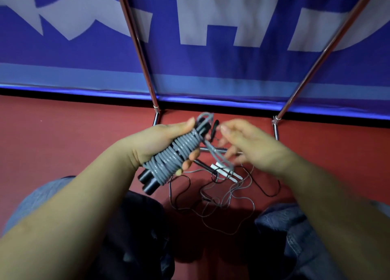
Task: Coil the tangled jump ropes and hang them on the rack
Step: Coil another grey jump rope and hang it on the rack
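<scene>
A grey jump rope (175, 155) is wound in tight turns around its two black handles (147, 181), and the bundle is held above the floor, left of centre. The left hand (156, 144) grips it, thumb over the far side, fingers (191, 156) curled around the near side. A loose grey end (219, 157) runs from the bundle toward the right hand (242, 142), which is blurred; whether its fingers pinch the strand cannot be told. Below, on the red floor (63, 136), lie tangled thin ropes (223, 195) and white handles (226, 171). Farther off stand the metal rack legs (156, 117) against a blue banner (190, 58).
</scene>
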Motion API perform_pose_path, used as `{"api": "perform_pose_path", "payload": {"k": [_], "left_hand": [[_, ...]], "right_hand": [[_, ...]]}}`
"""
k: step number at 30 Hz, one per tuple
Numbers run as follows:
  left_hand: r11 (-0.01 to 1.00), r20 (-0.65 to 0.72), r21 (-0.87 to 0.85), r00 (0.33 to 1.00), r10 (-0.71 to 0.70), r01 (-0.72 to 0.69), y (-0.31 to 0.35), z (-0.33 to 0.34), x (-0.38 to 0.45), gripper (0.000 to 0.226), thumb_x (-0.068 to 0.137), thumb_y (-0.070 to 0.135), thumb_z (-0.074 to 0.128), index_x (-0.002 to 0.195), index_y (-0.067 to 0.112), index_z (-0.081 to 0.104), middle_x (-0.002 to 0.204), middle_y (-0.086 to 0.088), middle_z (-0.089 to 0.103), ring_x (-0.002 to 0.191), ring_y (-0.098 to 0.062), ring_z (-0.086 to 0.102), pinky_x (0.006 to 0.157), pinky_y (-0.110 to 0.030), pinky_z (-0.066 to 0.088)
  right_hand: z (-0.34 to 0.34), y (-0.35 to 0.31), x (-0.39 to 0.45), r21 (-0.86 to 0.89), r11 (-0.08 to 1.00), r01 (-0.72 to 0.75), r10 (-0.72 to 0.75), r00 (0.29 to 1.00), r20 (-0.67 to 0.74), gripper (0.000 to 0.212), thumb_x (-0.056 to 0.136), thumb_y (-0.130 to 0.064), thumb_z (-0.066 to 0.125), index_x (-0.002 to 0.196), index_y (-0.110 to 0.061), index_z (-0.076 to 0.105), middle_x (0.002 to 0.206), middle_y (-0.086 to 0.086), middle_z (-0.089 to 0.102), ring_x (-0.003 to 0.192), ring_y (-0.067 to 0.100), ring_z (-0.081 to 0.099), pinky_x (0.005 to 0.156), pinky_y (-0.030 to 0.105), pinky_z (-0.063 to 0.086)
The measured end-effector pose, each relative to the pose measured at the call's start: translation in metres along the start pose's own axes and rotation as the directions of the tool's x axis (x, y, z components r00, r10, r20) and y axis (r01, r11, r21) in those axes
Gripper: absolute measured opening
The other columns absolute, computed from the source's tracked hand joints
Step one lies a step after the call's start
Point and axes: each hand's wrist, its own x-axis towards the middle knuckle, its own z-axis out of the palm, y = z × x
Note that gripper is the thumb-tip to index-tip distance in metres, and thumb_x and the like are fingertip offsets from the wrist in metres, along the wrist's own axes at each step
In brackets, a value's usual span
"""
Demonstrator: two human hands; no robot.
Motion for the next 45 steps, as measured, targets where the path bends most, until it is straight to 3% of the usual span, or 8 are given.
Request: {"api": "perform_pose_path", "payload": {"k": [4,14,20,23,27,35,39,45], "left_hand": [[0.973,-0.228,-0.154,0.964,0.133,-0.170,0.008,0.007,0.008,0.043,0.077,0.052,0.047,0.095,0.015,0.061,0.056,-0.005,0.056,0.042,-0.017,0.055,0.039,-0.023,0.049],[0.977,-0.379,-0.074,0.912,0.159,-0.201,-0.003,0.016,0.040,0.047,0.079,0.047,0.048,0.107,0.010,0.052,0.062,-0.011,0.060,0.046,-0.021,0.058,0.043,-0.027,0.051],[0.960,-0.445,-0.086,0.872,0.203,-0.267,-0.001,0.028,0.060,0.033,0.091,0.041,0.043,0.093,0.010,0.052,0.059,-0.011,0.059,0.043,-0.021,0.056,0.042,-0.027,0.050],[0.949,-0.501,-0.083,0.836,0.223,-0.303,0.003,0.028,0.068,0.037,0.094,0.042,0.041,0.090,0.008,0.055,0.059,-0.009,0.059,0.044,-0.020,0.056,0.044,-0.027,0.051],[0.944,-0.542,-0.101,0.814,0.212,-0.313,0.004,0.027,0.074,0.037,0.095,0.042,0.042,0.098,0.007,0.056,0.061,-0.009,0.060,0.045,-0.020,0.057,0.044,-0.027,0.050],[0.956,-0.529,-0.049,0.819,0.221,-0.289,0.002,0.031,0.075,0.030,0.095,0.039,0.046,0.098,0.015,0.064,0.064,-0.015,0.053,0.042,-0.019,0.059,0.043,-0.025,0.049],[0.945,-0.573,-0.081,0.791,0.217,-0.317,0.002,0.031,0.078,0.027,0.094,0.037,0.048,0.089,0.014,0.062,0.059,-0.010,0.055,0.044,-0.019,0.059,0.043,-0.027,0.051],[0.921,-0.586,-0.163,0.786,0.198,-0.354,0.006,0.034,0.079,0.034,0.092,0.041,0.050,0.098,0.011,0.063,0.069,-0.017,0.052,0.041,-0.018,0.057,0.040,-0.026,0.050]], "right_hand": [[0.019,0.004,0.002,0.265,0.951,-0.160,0.137,0.985,0.103,0.048,0.088,-0.045,0.043,0.107,-0.003,0.056,0.071,0.006,0.064,0.052,0.014,0.059,0.053,0.027,0.054],[0.004,0.012,0.035,0.476,0.876,0.070,0.157,0.893,-0.422,0.011,0.086,-0.010,0.061,0.078,-0.010,0.068,0.056,-0.001,0.051,0.038,0.003,0.044,0.055,0.024,0.044],[0.000,0.004,0.048,0.896,0.360,0.262,0.207,0.914,-0.350,0.011,0.086,-0.002,0.059,0.075,-0.005,0.059,0.054,-0.002,0.047,0.041,0.002,0.040,0.044,0.013,0.041],[-0.002,0.002,0.051,0.818,0.496,0.291,0.060,0.928,-0.367,0.013,0.089,-0.010,0.055,0.081,-0.004,0.063,0.059,-0.001,0.052,0.047,0.004,0.048,0.053,0.017,0.048],[-0.008,0.007,0.052,0.121,0.927,0.355,-0.255,0.833,-0.491,0.020,0.093,-0.019,0.052,0.086,-0.031,0.067,0.085,-0.013,0.057,0.069,-0.008,0.055,0.076,0.010,0.044],[-0.017,0.008,0.054,0.243,0.879,0.410,-0.314,0.881,-0.354,0.032,0.079,-0.005,0.068,0.094,-0.032,0.066,0.091,0.000,0.065,0.074,0.004,0.059,0.078,0.016,0.051],[-0.012,0.008,0.055,0.048,0.919,0.391,-0.335,0.839,-0.428,0.022,0.078,-0.017,0.072,0.085,-0.037,0.065,0.093,-0.017,0.069,0.093,0.003,0.060,0.088,0.020,0.044],[-0.008,0.009,0.059,0.273,0.835,0.478,-0.254,0.773,-0.581,0.019,0.083,-0.004,0.066,0.085,-0.023,0.064,0.072,-0.016,0.070,0.075,-0.002,0.066,0.070,0.010,0.047]]}}
